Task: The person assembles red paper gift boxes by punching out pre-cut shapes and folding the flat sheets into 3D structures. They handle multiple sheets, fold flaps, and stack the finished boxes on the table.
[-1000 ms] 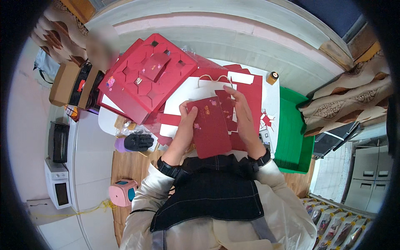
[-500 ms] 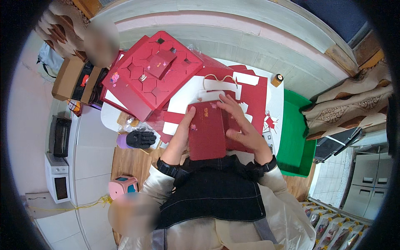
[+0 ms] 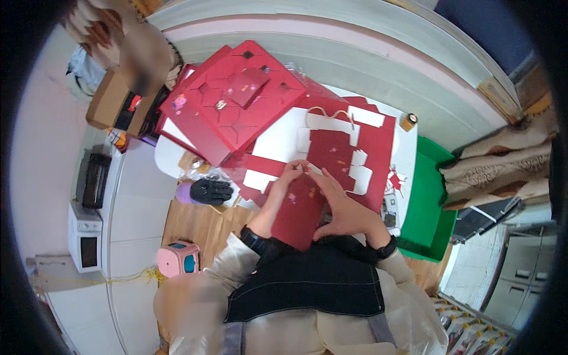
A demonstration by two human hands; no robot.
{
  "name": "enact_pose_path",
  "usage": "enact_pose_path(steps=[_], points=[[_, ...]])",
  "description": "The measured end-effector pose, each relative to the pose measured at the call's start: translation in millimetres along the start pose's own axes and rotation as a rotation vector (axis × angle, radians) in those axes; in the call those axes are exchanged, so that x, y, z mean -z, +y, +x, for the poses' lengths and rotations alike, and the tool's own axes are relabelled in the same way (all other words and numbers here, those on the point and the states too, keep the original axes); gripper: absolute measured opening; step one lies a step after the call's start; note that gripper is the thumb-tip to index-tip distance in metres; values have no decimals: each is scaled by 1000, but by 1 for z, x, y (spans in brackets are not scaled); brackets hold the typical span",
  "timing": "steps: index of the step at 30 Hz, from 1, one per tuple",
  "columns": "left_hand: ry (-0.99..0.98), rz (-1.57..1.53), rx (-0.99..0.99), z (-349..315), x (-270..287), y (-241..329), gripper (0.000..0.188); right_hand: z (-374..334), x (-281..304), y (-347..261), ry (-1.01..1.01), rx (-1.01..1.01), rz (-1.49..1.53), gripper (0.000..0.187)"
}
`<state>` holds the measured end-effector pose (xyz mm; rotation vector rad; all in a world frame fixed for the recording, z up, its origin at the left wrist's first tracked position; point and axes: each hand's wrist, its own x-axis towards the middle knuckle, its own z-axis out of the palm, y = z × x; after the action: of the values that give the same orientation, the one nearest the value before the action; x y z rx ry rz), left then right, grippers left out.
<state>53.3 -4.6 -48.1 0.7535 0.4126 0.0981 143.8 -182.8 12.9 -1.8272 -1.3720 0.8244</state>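
Observation:
A dark red cardboard box (image 3: 299, 214) with small floral prints is held in front of my apron, tilted, its top end away from me. My left hand (image 3: 284, 188) grips its left side, with fingertips bent over the far end. My right hand (image 3: 350, 212) spans the right side, its fingers at the far end and its thumb near the lower right edge. The fingertips of both hands meet at that end, where details are blurred. Just beyond lies a flat red box blank (image 3: 331, 151) with white flaps.
A large red tray with cut slots (image 3: 228, 112) and a small red box (image 3: 248, 87) on it fill the table's left. A green bin (image 3: 427, 201) stands at right. Black glove (image 3: 212, 191), small jar (image 3: 409, 121) and phone-like object (image 3: 390, 207) lie near the edges.
The box has been drawn slightly nearer and tilted. My right fingers have come down from above onto its far end, beside the left fingertips. The view has shifted slightly.

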Motion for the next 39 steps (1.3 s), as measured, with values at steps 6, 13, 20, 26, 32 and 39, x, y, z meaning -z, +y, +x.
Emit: enact_pose_path(steps=[6, 13, 20, 26, 32, 39], points=[[117, -61, -22, -8, 0, -14, 41, 2, 1, 3, -43, 3, -1, 103], [-199, 589, -389, -16, 3, -10, 86, 4, -3, 35, 216, 133, 479, 73], [-290, 676, -287, 2, -9, 1, 76, 3, -4, 12, 280, -303, 530, 57], [-217, 356, -12, -8, -17, -1, 70, 3, -22, 41, 221, -387, 655, 74], [-149, 239, 155, -1, -28, 11, 65, 20, -8, 52, 105, -523, 639, 68], [47, 146, 38, -10, -10, -2, 51, 38, -9, 55, 171, -494, 468, 70]])
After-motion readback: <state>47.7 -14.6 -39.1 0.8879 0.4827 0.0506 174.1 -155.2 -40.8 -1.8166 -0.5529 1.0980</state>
